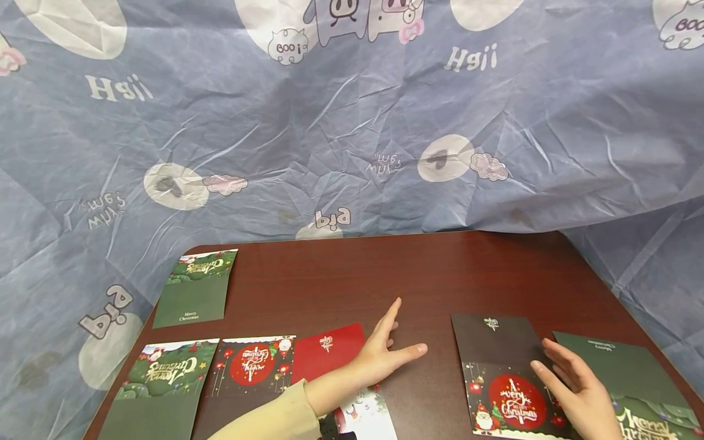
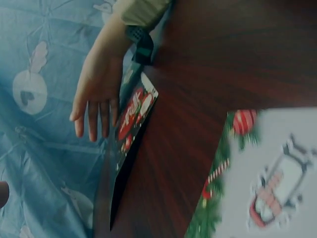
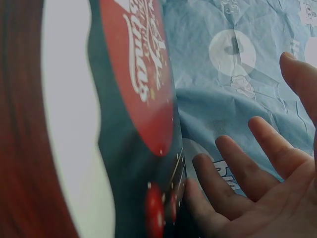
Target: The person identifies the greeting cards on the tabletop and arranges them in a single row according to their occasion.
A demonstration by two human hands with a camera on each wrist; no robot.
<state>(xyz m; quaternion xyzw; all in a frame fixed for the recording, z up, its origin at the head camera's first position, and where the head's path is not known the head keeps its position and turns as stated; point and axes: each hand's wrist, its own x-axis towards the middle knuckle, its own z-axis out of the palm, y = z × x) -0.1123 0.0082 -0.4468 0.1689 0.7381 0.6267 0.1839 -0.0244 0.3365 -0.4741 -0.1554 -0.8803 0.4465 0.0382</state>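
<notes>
My left hand point(image 1: 382, 354) is held over the table with thumb and fingers spread, its forearm crossing above a red and white card point(image 1: 324, 354). That card's white half, with a cartoon figure, fills the lower right of the left wrist view. Beside the right edge of a black Christmas card point(image 1: 484, 342) with a red circle is my right hand point(image 1: 585, 391), its fingers loosely extended. Whether it touches the card cannot be told. In the right wrist view the hand point(image 3: 262, 188) appears next to the card's printed face point(image 3: 143, 114), with nothing in its grasp.
On the left lie a green card point(image 1: 192, 293) at the back, another green card point(image 1: 159, 391) nearer, and a black card point(image 1: 253, 366). A further green card point(image 1: 627, 360) lies at the right edge. The brown table point(image 1: 352, 269) meets a blue patterned cloth point(image 1: 330, 134) behind.
</notes>
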